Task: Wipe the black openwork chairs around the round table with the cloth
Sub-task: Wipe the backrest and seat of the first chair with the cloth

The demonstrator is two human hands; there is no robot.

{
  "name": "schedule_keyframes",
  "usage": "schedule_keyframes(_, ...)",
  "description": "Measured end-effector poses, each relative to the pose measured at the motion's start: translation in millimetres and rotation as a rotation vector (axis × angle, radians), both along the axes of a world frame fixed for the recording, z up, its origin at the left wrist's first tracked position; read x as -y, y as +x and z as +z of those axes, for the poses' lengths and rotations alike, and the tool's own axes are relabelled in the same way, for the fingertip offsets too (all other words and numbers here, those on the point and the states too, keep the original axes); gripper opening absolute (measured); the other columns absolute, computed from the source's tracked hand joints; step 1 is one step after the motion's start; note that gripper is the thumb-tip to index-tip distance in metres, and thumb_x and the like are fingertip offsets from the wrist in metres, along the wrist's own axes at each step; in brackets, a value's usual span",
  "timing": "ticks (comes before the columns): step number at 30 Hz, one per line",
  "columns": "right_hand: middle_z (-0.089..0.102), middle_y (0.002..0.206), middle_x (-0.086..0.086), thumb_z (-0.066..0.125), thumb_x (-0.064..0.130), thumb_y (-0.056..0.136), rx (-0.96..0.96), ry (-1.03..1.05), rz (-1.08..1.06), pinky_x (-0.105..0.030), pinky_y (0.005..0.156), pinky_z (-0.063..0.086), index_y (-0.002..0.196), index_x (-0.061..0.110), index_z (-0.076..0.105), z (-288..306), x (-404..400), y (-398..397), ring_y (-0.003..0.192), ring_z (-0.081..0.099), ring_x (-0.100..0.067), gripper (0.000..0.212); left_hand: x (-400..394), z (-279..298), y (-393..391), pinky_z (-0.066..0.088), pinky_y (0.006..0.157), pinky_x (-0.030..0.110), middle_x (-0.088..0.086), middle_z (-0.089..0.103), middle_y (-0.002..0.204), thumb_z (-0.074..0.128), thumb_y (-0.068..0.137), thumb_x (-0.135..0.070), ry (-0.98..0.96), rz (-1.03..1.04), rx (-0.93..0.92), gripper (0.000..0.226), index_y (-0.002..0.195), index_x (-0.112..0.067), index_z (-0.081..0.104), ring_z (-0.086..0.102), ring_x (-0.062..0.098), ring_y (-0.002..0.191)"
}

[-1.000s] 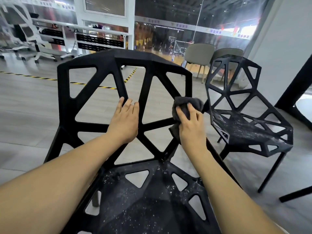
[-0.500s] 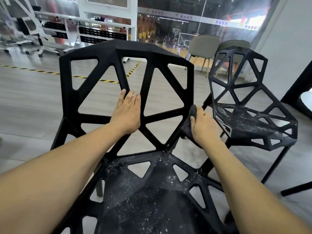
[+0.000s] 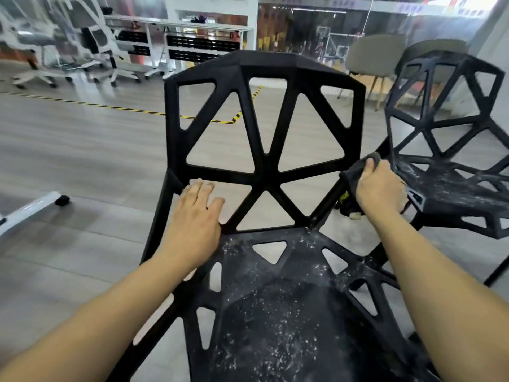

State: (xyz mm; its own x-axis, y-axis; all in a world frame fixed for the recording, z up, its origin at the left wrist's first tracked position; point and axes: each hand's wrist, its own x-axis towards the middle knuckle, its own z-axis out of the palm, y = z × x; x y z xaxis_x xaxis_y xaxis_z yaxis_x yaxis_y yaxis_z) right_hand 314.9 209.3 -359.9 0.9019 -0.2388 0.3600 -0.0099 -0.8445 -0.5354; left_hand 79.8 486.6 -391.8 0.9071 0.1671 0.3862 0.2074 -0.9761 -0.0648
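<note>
A black openwork chair (image 3: 264,172) stands right in front of me, its seat speckled with white dust. My left hand (image 3: 197,216) rests with straight fingers on the lower left of the backrest, where it meets the seat. My right hand (image 3: 381,188) grips a dark grey cloth (image 3: 358,172) against the right edge of the backrest, low down near the seat. A second black openwork chair (image 3: 446,150) stands to the right, its seat dusty as well.
Grey plank floor with yellow-black tape (image 3: 132,110) lies behind the chair. White office chairs (image 3: 91,42) and white shelving (image 3: 203,37) stand at the back left, two grey upholstered chairs (image 3: 374,56) at the back right. A white chair base (image 3: 30,210) juts in at left.
My right hand with the cloth has slid from the inner backrest strut out to the right edge. My left hand has dropped lower on the backrest. The view has shifted left.
</note>
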Motion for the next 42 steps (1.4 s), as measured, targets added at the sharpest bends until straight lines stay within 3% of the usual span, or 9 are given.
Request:
schedule_keyframes(4, 0.057, 0.118, -0.026, 0.036, 0.033, 0.109, 0.475, 0.253, 0.156, -0.045, 0.085, 0.041, 0.122, -0.002, 0.052, -7, -5, -7, 0.107, 0.054, -0.040, 0.040, -21, 3, -35, 0.035, 0.113, 0.053, 0.026, 0.038, 0.152, 0.063, 0.081, -0.001, -0.025, 0.161, 0.092, 0.064, 0.143, 0.001, 0.045, 0.034, 0.043, 0.142)
schedule_keyframes(7, 0.057, 0.116, -0.026, 0.045, 0.021, 0.106, 0.700, 0.137, 0.392, -0.042, 0.094, 0.040, 0.126, -0.002, 0.056, -17, -36, -17, 0.106, 0.050, -0.035, 0.033, -19, 1, -40, 0.045, 0.106, 0.047, 0.025, 0.029, 0.156, 0.057, 0.084, 0.009, -0.137, 0.206, 0.121, 0.076, 0.153, 0.003, 0.026, 0.040, 0.040, 0.138)
schedule_keyframes(11, 0.058, 0.118, -0.018, 0.047, 0.024, 0.105, 0.613, 0.120, 0.631, -0.039, 0.096, 0.042, 0.132, 0.003, 0.057, -32, -111, -37, 0.109, 0.049, -0.031, 0.035, -12, 1, -42, 0.049, 0.073, 0.047, 0.018, 0.039, 0.146, 0.047, 0.089, 0.011, -0.355, 0.332, 0.232, 0.073, 0.155, -0.004, 0.022, 0.061, 0.043, 0.105)
schedule_keyframes(17, 0.047, 0.149, -0.019, 0.054, 0.010, 0.102, 0.476, 0.201, 0.677, -0.036, 0.122, 0.027, 0.143, 0.002, 0.053, -82, -176, -79, 0.139, 0.042, -0.032, 0.042, -13, 1, -45, 0.049, 0.082, 0.044, 0.019, 0.046, 0.141, 0.045, 0.091, 0.012, -0.371, 0.297, 0.241, 0.070, 0.155, -0.003, 0.023, 0.059, 0.040, 0.108)
schedule_keyframes(22, 0.058, 0.134, -0.017, 0.051, 0.016, 0.100, 0.537, 0.040, 0.780, -0.049, 0.104, 0.045, 0.137, 0.002, 0.058, -92, -173, -89, 0.115, 0.053, -0.036, 0.040, -16, -1, -44, 0.048, 0.089, 0.043, 0.019, 0.042, 0.147, 0.043, 0.091, 0.012, -0.386, 0.284, 0.255, 0.070, 0.156, -0.003, 0.021, 0.056, 0.039, 0.117)
schedule_keyframes(27, 0.063, 0.123, -0.009, 0.048, 0.022, 0.105, 0.473, 0.262, 0.707, -0.036, 0.100, 0.042, 0.129, 0.006, 0.062, -56, -186, -80, 0.109, 0.055, -0.030, 0.032, -22, 2, -37, 0.044, 0.095, 0.039, 0.016, 0.044, 0.147, 0.040, 0.092, 0.012, -0.425, 0.235, 0.265, 0.068, 0.156, -0.004, 0.024, 0.051, 0.035, 0.125)
schedule_keyframes(31, 0.056, 0.124, -0.003, 0.048, 0.022, 0.106, 0.328, 0.272, 0.843, -0.028, 0.098, 0.041, 0.133, 0.008, 0.060, -76, -201, -104, 0.109, 0.052, -0.023, 0.033, -36, 7, -25, 0.043, 0.097, 0.040, 0.015, 0.042, 0.150, 0.039, 0.093, 0.010, -0.462, 0.212, 0.243, 0.066, 0.156, -0.005, 0.024, 0.049, 0.034, 0.127)
schedule_keyframes(38, 0.057, 0.096, 0.002, 0.050, 0.024, 0.105, 0.419, 0.496, 0.719, -0.033, 0.083, 0.045, 0.107, 0.007, 0.064, -39, -208, -110, 0.092, 0.055, -0.022, 0.023, -44, 6, -19, 0.042, 0.097, 0.039, 0.011, 0.046, 0.148, 0.037, 0.096, 0.006, -0.541, 0.178, 0.283, 0.063, 0.156, -0.008, 0.026, 0.050, 0.033, 0.126)
schedule_keyframes(42, 0.061, 0.124, -0.008, 0.051, 0.029, 0.102, 0.385, 0.405, 0.931, -0.034, 0.108, 0.039, 0.124, 0.004, 0.064, -50, -248, -129, 0.118, 0.052, -0.024, 0.036, -46, 6, -18, 0.040, 0.089, 0.041, 0.015, 0.054, 0.141, 0.035, 0.097, 0.003, -0.599, 0.176, 0.341, 0.056, 0.152, -0.008, 0.031, 0.052, 0.038, 0.121)
